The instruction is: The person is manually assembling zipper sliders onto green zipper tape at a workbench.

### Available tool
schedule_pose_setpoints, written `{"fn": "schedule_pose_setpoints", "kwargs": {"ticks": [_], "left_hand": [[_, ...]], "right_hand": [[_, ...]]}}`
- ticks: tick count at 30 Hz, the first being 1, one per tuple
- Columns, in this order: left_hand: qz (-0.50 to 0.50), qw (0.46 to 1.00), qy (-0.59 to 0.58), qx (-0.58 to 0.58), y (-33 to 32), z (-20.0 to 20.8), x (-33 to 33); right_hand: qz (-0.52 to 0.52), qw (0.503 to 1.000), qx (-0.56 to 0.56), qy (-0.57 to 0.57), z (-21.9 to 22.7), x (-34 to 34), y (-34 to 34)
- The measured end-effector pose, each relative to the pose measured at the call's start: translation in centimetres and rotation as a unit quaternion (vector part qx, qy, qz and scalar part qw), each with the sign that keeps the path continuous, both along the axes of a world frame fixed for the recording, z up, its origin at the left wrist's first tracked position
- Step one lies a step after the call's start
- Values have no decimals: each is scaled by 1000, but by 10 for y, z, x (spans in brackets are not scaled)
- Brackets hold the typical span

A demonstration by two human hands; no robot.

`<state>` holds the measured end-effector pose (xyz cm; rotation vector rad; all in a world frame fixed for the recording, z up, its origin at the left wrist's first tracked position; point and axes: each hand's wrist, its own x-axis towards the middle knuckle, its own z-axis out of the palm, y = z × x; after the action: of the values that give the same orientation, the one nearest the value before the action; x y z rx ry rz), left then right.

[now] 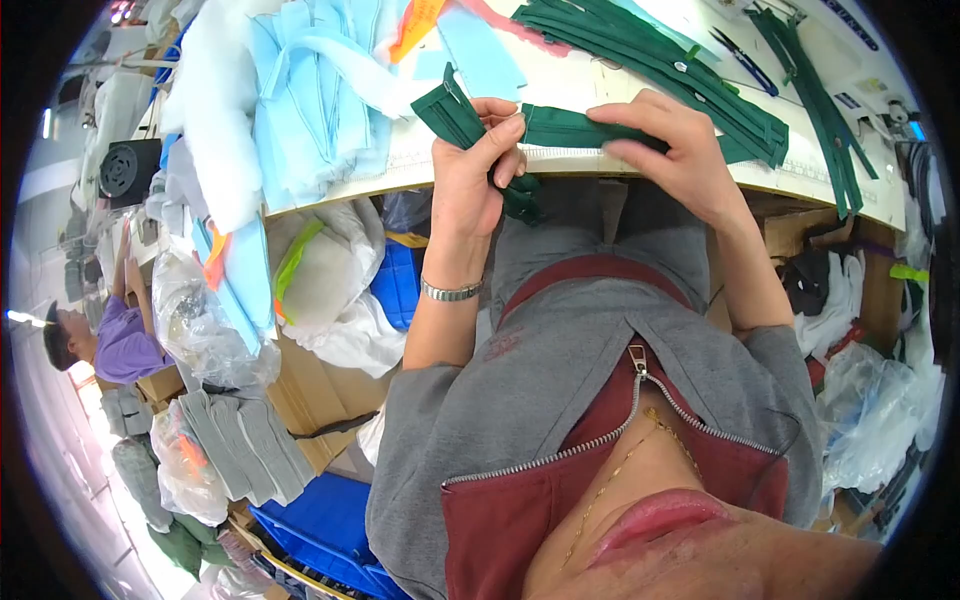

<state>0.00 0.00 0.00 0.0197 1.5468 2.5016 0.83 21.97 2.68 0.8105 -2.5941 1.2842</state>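
A dark green zipper strip [565, 127] is stretched between my two hands just above the table's near edge. My left hand [480, 155] is closed on it, thumb and forefinger pinching near the middle. One end of green strip stands up beyond those fingers, and a bunched length hangs below the palm. My right hand [680, 145] grips the strip farther right, with the thumb below and the fingers above. Close behind it, a pile of similar green strips [665, 65] lies slantwise across the table.
Light blue fabric pieces [320, 120] and white wadding [210, 110] cover the table's left side. Thread snips [745, 62] lie beyond the green pile; more green strips [818, 120] hang over the right edge. Blue crates [325, 530] stand lower left. A person in purple [130, 345] is farther left.
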Motion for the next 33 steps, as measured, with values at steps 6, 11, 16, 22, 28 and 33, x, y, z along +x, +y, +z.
{"fn": "schedule_pose_setpoints", "kwargs": {"ticks": [6,11,16,22,28,33], "left_hand": [[-33,992,-30,121,6,6,3],[-15,999,4,36,11,10,3],[-30,999,11,3,11,9,4],[-30,999,-11,15,10,7,4],[-55,995,-39,75,11,6,2],[62,996,-20,58,-5,8,-8]], "right_hand": [[-49,993,68,80,-10,9,-5],[-26,959,-191,-206,-11,11,-6],[8,890,-268,-368,-9,14,-8],[27,873,-260,-412,-11,15,-9],[43,855,-252,-451,-9,14,-8],[54,984,7,-171,-16,11,8]]}}
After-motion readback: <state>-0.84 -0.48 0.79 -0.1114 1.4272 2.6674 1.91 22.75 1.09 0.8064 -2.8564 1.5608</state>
